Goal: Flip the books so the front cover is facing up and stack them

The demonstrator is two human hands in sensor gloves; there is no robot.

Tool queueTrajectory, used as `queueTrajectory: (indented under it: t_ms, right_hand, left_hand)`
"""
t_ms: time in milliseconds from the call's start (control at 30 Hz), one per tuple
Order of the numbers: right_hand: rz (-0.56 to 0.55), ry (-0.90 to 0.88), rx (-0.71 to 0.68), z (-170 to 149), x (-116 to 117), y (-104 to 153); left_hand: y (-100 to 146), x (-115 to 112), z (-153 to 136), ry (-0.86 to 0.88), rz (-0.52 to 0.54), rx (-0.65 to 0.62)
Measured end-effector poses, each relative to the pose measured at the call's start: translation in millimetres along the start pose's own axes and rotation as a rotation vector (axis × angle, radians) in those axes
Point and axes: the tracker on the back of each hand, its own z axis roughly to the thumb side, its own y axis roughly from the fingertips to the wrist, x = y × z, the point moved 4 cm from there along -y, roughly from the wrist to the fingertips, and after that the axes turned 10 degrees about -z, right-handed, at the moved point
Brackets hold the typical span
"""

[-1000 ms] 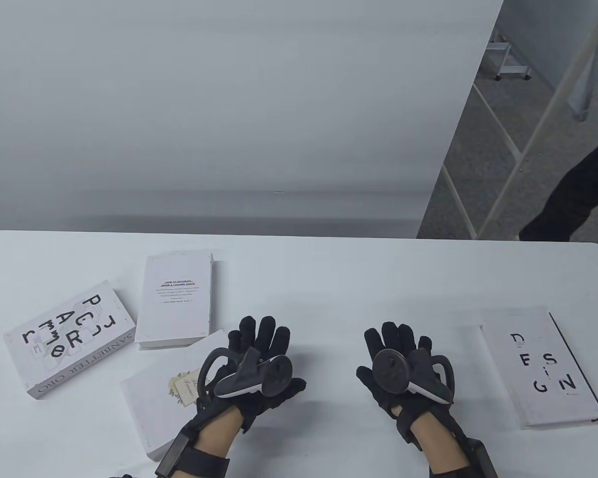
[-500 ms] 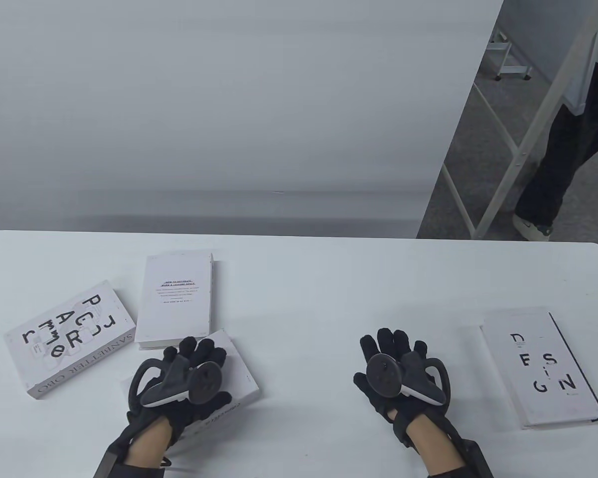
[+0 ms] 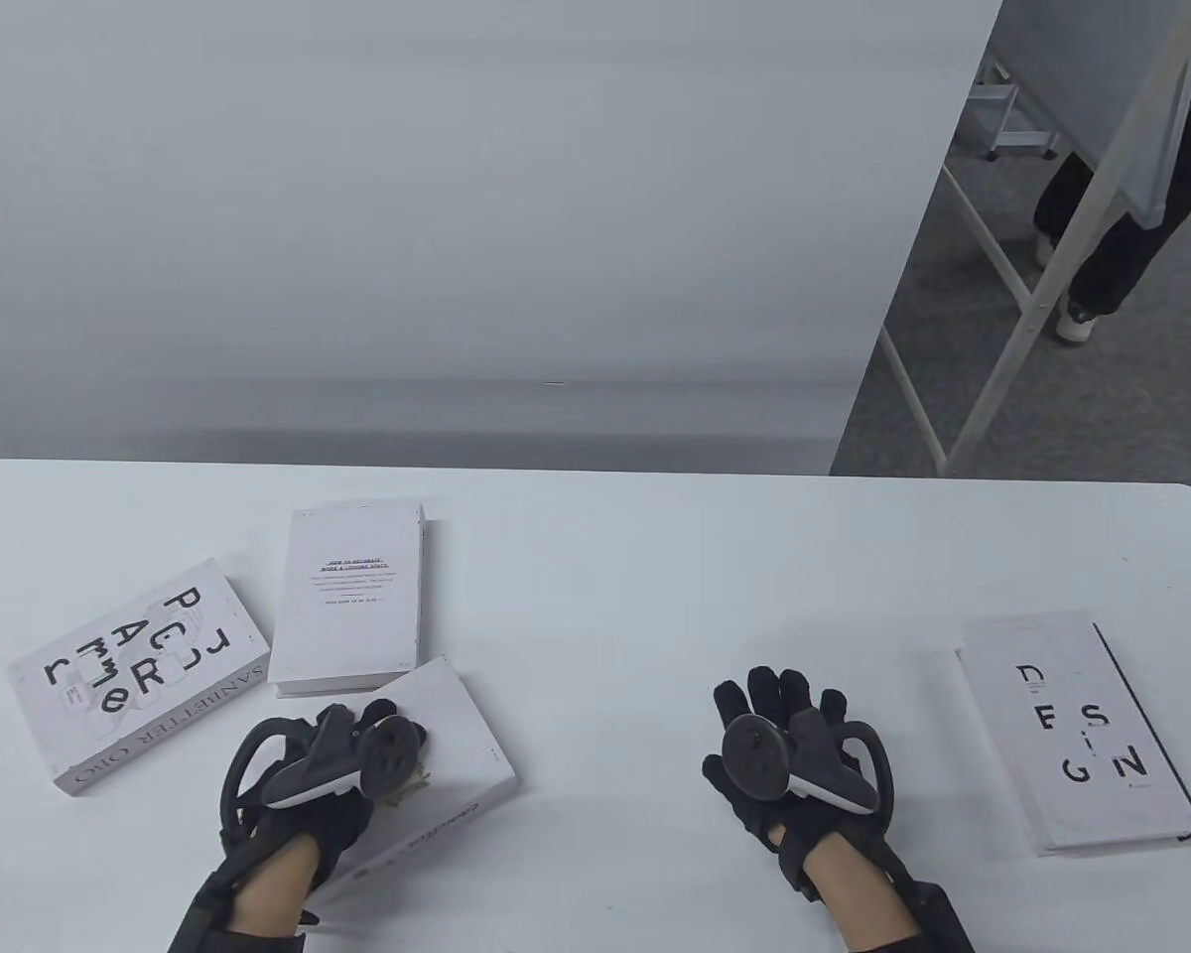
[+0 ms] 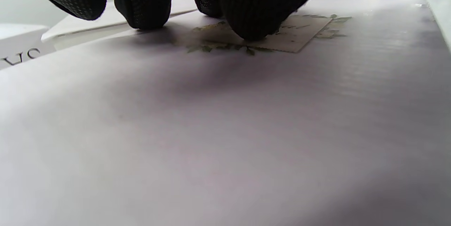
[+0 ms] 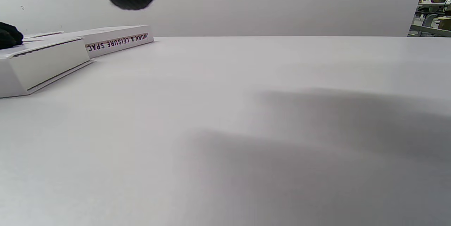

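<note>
Resting on the floral book [image 3: 457, 725] (fingertips [image 4: 144, 4] down), left hand [image 3: 328, 774].

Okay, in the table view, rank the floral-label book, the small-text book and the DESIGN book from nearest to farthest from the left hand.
1. floral-label book: under the left hand.
2. small-text book: just behind it.
3. DESIGN book: far right of the table.

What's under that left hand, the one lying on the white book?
The left hand rests fingertips-down on the floral-label book. Its fingers press on and beside the leafy label, covering part of it, so the title is unreadable.
</note>
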Motion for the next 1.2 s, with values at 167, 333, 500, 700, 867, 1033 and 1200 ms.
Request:
queueTrajectory:
  t_ms: [167, 333, 500, 700, 867, 1033, 1200]
  right_hand:
    - [0.009, 0.005, -0.002, 1, 1, 1]
    - [0.018, 0.004, -0.001, 1, 4, 1]
    - [0.043, 0.001, 0.006, 1, 6, 1]
    - [0.046, -0.001, -0.001, 4, 7, 1]
    - [0.06, -0.001, -0.001, 7, 10, 2]
    - [0.06, -0.01, 0.004, 5, 10, 2]
    - [0.066, -0.026, 0.011, 2, 10, 2]
  left_hand:
    - [-3, -1, 1, 0.054, -0.045, -0.022]
    - [-1, 2, 13, -0.048, -0.08, -0.006]
    - [1, 8, 27, -0.147, -0.128, 0.031]
    - [3, 12, 58, -0.221, -0.094, 0.036]
    - [2, 14, 60, -0.197, -0.084, 0.044]
    - [8, 12, 39, -0.194, -0.081, 0.032]
    - [2, 1, 15, -0.052, -0.162, 0.028]
